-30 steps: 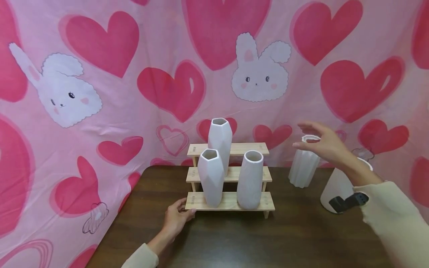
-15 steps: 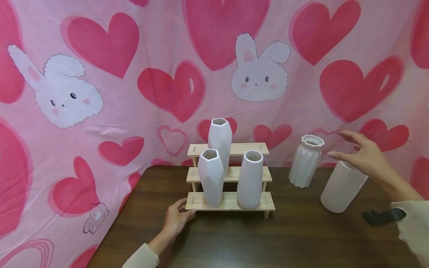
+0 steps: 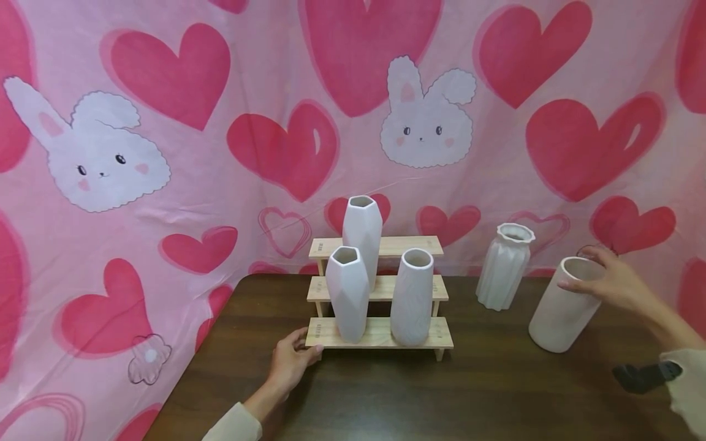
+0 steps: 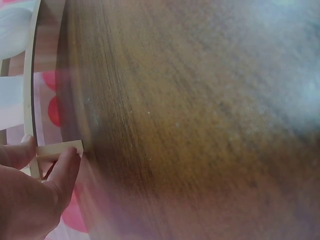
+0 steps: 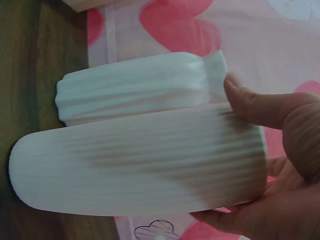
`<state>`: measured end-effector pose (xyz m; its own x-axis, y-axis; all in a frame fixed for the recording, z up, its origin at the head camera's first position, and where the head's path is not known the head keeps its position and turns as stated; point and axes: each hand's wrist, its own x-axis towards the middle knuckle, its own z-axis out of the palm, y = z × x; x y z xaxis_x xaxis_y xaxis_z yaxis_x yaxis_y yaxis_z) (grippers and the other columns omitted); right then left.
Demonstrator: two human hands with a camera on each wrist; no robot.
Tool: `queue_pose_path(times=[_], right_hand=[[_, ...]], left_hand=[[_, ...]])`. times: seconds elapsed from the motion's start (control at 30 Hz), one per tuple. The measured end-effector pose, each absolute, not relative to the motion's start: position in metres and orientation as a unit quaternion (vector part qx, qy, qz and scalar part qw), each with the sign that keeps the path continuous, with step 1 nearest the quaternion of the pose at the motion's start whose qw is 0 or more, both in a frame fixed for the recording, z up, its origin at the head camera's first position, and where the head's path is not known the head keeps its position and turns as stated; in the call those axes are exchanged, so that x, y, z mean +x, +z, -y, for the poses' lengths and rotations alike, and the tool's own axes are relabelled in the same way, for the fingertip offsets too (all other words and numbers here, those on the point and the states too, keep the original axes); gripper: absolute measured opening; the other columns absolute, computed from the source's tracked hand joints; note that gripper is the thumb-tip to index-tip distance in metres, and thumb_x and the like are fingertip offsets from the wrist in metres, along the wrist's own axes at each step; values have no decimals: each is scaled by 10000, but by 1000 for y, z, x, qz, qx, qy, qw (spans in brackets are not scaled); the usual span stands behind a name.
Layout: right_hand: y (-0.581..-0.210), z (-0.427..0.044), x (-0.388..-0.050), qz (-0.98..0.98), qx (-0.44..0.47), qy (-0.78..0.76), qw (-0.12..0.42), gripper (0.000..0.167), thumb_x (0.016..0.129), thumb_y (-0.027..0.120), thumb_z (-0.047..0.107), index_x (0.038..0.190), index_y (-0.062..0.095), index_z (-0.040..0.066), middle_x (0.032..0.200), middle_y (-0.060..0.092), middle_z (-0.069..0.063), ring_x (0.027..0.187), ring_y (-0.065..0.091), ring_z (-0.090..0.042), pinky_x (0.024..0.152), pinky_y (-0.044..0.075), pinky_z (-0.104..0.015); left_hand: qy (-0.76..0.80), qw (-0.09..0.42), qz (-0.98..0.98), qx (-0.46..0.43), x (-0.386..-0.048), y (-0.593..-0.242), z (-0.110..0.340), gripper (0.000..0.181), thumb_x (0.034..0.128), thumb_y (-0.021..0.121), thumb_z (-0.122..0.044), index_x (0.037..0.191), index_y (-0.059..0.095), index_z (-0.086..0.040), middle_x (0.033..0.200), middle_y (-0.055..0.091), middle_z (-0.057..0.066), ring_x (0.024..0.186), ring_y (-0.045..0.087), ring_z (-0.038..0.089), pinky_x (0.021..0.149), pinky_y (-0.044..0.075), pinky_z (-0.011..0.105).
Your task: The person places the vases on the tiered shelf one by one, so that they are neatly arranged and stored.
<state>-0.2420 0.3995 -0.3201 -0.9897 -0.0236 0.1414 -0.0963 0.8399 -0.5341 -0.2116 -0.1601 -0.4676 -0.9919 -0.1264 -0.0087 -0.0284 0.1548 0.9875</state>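
Two hands: left hand (image 3: 289, 361) pinching tiered wooden stand (image 3: 379, 332), right hand (image 3: 616, 282) gripping ribbed white cylindrical vase (image 3: 562, 313)

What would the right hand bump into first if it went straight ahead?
The right hand would probably meet the rightmost vase, already between its thumb and fingers; I can't tell whether they touch.

Soft, even light fills the head view, a faint sheen on the desk (image 3: 386, 395) in front of the wooden stand (image 3: 378, 332). The left wrist view is hazy; bluish glare whitens the desk away from the stand's bowed edge. The right wrist view, dimmer, shows shadow on the vase (image 5: 137, 165) farthest from the stand.
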Motion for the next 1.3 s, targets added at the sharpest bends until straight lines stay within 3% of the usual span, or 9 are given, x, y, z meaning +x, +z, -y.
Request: queue_pose_path(times=[0.17, 0.53, 1.07, 1.2, 1.3], right_hand=[[-327, -401, -241, 951, 33, 294, 92, 827, 844, 712, 373, 1368, 304, -121, 1323, 299, -409, 1149, 280, -600, 804, 352, -771], [-328, -404, -240, 953, 11, 293, 80, 886, 844, 709, 414, 1415, 266, -99, 1358, 251, -408, 1144, 256, -598, 811, 354, -790], [-312, -385, -231, 948, 10, 304, 97, 903, 817, 731, 464, 1448, 316, -32, 1367, 319, -378, 1143, 302, -578, 715, 456, -721], [-294, -371, -227, 939, 19, 333, 86, 874, 826, 730, 451, 1466, 318, 20, 1386, 335, -340, 1154, 319, -542, 696, 509, -657], [-282, -362, -225, 934, 23, 348, 72, 845, 840, 721, 441, 1475, 317, 57, 1374, 363, -303, 1134, 360, -484, 678, 564, -514]], left_hand=[[-648, 30, 759, 55, -211, -467, 160, 553, 830, 720, 26, 1315, 472, 121, 1066, 649, 235, 867, 688, 277, 737, 613, 335], [-644, 22, 763, 61, -211, -467, 158, 582, 834, 723, 3, 1333, 451, 125, 1088, 638, 244, 865, 688, 262, 739, 613, 339], [-643, 36, 763, 53, -214, -467, 159, 533, 840, 710, 25, 1306, 475, 131, 1070, 646, 259, 853, 690, 290, 734, 613, 350], [-638, 34, 767, 56, -213, -466, 159, 537, 843, 710, 17, 1312, 472, 127, 1085, 643, 262, 851, 692, 282, 741, 612, 357], [-637, 30, 768, 57, -213, -466, 159, 544, 845, 711, 9, 1319, 470, 120, 1095, 642, 258, 860, 691, 285, 743, 612, 352]])
